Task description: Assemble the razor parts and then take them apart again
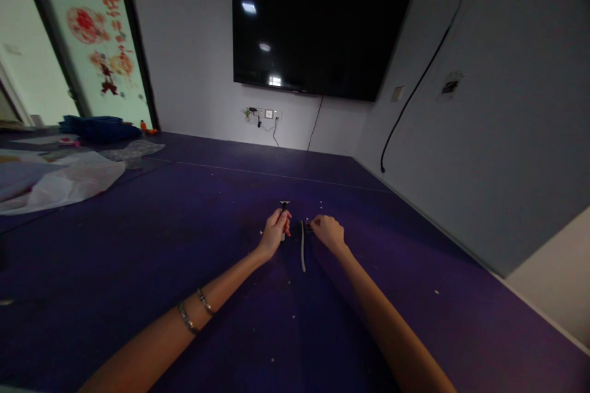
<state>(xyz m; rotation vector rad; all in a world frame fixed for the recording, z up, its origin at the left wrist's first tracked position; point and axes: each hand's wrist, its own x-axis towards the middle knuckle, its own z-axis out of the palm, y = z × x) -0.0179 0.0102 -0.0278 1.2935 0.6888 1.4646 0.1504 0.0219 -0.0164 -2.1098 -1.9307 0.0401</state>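
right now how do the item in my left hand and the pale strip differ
The item is gripped upright in the left hand; the pale strip lies on the purple surface. The item has a T-shaped top; the strip is narrow and gently curved.

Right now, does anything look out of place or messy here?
Yes: small white scraps litter the purple surface around the left hand and right hand, untidy. A black cable also dangles down the right wall, its lower end seemingly plugged into nothing.
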